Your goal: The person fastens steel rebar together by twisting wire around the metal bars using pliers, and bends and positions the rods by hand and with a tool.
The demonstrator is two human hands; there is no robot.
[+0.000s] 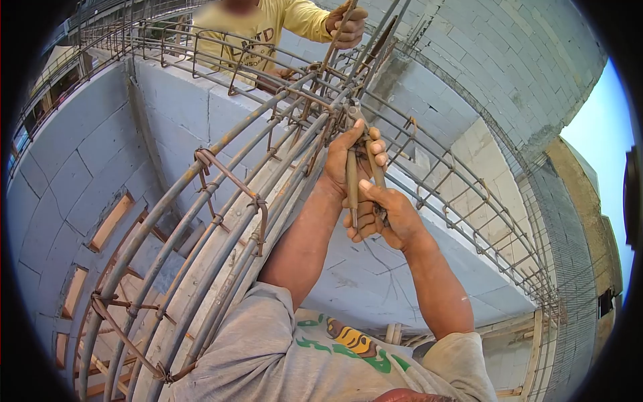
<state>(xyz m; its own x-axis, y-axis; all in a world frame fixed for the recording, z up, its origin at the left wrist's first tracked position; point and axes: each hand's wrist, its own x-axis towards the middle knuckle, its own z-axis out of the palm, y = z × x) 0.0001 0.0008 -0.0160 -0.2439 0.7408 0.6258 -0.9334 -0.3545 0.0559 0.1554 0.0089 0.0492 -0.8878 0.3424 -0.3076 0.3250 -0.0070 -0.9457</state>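
Note:
A pair of worn end-cutting pincers (352,175) stands upright before me, its jaws up against the rebar joint (328,110) where several bars and stirrups cross. Around the upper part of its handles is my left hand (345,154), closed with the thumb pressed near the jaws. Lower down, my right hand (395,218) is closed around the handles' lower part, its thumb pointing up. Whether the jaws have a tie wire between them is too small to tell. From the joint, a long rebar cage (231,181) runs towards me on the left, with bent stirrups tied on.
Across the joint a co-worker in a yellow shirt (251,40) grips an upright bar with one hand (347,28). Another rebar cage (462,194) extends right along the wall top. Grey block walls (74,147) surround the spot. Wooden pieces (112,221) sit in wall openings below left.

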